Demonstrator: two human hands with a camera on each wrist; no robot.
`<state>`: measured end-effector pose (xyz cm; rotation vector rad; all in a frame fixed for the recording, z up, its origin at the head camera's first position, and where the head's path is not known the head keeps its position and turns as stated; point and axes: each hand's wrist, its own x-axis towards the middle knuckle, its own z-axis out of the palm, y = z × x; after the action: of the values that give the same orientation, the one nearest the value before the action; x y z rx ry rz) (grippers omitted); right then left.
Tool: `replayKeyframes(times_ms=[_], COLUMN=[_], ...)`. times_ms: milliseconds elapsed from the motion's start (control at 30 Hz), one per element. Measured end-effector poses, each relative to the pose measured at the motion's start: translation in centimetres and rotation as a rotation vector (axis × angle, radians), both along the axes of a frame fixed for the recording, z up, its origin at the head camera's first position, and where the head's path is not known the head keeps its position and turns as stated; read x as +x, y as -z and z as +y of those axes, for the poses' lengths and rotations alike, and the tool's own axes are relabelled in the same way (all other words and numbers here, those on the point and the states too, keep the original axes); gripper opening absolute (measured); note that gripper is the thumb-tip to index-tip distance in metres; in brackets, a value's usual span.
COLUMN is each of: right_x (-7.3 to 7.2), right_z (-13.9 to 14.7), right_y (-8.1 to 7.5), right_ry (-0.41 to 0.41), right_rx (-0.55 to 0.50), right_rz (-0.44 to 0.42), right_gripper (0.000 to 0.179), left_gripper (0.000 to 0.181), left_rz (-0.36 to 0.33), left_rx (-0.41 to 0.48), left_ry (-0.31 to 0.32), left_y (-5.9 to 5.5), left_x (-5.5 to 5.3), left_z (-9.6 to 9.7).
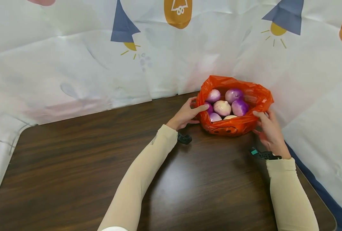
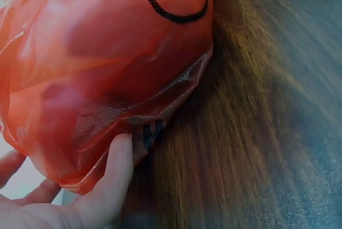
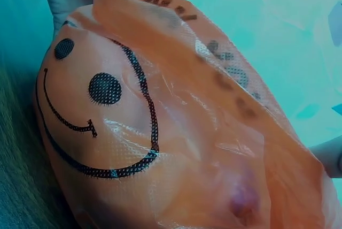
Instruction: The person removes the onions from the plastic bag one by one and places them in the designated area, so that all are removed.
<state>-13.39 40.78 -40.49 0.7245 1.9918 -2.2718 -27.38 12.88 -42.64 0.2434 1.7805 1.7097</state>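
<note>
Head: both forearms, in beige sleeves (image 1: 147,166), are slanting over the desk (image 1: 101,160). Left hand (image 1: 185,114) and right hand (image 1: 271,133) are flanking an orange-red plastic bag (image 1: 243,128); it is sitting at the desk's far right by a patterned curtain (image 1: 159,73), mouth gaping upward over purple-and-white onions (image 1: 222,108). Left hand is pinching the left rim, thumb lapping over, fingers outside. Right hand is gripping the right rim, thumb at the edge, other fingers curving below.

Left wrist: left fingers are spreading apart along the bag, one pressing into its lower folds. Whether the others are touching, cannot tell.

Right wrist: the bag's wall, bearing a smiley print (image 3: 105,88), is filling most of the view. Right fingers are barely showing; their bend, cannot tell here.
</note>
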Motion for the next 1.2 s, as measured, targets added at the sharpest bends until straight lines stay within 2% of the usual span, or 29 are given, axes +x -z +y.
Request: replayKeyframes(times_ms=[300,500,700,933,1200], right_x=[0.0,-0.8,-1.5,-1.7,-2.0], right_z=[-0.1,0.2,0.1,-1.6,-3.8], right_y=[0.4,0.7,1.3,1.7,1.8], right_ry=[-0.014,-0.013,-0.03,-0.055,-0.11], right_rx=[-0.09,-0.141,-0.123,-0.14,-0.154], right_rz=[0.089,0.094,0.086,0.123,0.138], right_gripper=[0.068,0.066,0.068,0.061,0.057], left_gripper=[0.074,0.075,0.071,0.067,0.066], left_rz=[-0.047,-0.045,-0.039,-0.02,-0.031], left_rx=[0.008,0.007,0.026,0.026,0.062], left_ry=[-0.005,-0.003,0.018,0.031,-0.005], left_y=[0.2,0.4,0.7,0.7,0.5], left_x=[0.1,0.3,0.5,1.6,3.0], left_z=[-0.4,-0.8,-1.0,-3.5,-6.5])
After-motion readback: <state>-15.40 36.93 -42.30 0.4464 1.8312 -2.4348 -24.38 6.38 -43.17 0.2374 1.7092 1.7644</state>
